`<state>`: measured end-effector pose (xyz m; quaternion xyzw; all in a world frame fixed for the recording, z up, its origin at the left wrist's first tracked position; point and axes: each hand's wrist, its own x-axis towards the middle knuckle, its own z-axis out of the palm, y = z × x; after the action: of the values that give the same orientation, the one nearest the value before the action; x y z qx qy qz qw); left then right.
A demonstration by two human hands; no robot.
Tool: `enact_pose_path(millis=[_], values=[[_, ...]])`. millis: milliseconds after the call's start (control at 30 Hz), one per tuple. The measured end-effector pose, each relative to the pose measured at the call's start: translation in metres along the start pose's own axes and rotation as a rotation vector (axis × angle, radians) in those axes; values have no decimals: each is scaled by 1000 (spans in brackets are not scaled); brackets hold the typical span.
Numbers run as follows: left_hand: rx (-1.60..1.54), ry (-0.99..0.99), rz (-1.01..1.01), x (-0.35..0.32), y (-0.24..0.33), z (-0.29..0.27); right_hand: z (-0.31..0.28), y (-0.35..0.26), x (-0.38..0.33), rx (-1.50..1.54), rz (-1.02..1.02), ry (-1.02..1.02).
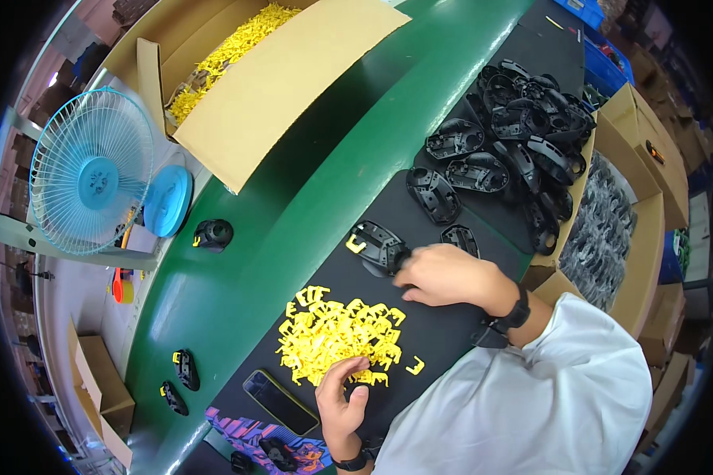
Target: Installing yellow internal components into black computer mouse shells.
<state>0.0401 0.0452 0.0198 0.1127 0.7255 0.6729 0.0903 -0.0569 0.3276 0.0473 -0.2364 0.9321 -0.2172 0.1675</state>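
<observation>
My right hand (448, 275) is closed at the right end of a black computer mouse shell (380, 248), covering that end and its fingertips' grip. A yellow plastic clip (356, 243) sits at the shell's far left end. Just behind this hand lies another black mouse shell (460, 237), partly covered. My left hand (343, 402) rests at the near edge of a heap of yellow clips (337, 336), thumb and fingers curved and apart, with nothing seen between them. One loose yellow clip (415, 365) lies to the right of the heap.
Black mouse shells (523, 119) are piled at the far right, beside a carton of clear plastic pieces (598, 229). A phone (280, 402) lies left of my left hand. Shells with yellow clips (213, 234) rest on the green surface (249, 277). A fan (95, 182) and carton (293, 83) stand beyond.
</observation>
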Motion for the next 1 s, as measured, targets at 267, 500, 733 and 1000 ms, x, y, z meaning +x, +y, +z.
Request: enact_pose_path(millis=[267, 500, 733, 1000], values=[[80, -69, -11, 3, -1, -5, -2, 11, 7, 126, -39, 497], [70, -81, 11, 6, -2, -1, -16, 57, 21, -283, 506, 682], [-168, -205, -268, 6, -2, -1, -8, 1, 32, 38, -370, 440], [-1296, -577, -508, -2, -32, 16, 19, -74, -6, 315, -973, 24]])
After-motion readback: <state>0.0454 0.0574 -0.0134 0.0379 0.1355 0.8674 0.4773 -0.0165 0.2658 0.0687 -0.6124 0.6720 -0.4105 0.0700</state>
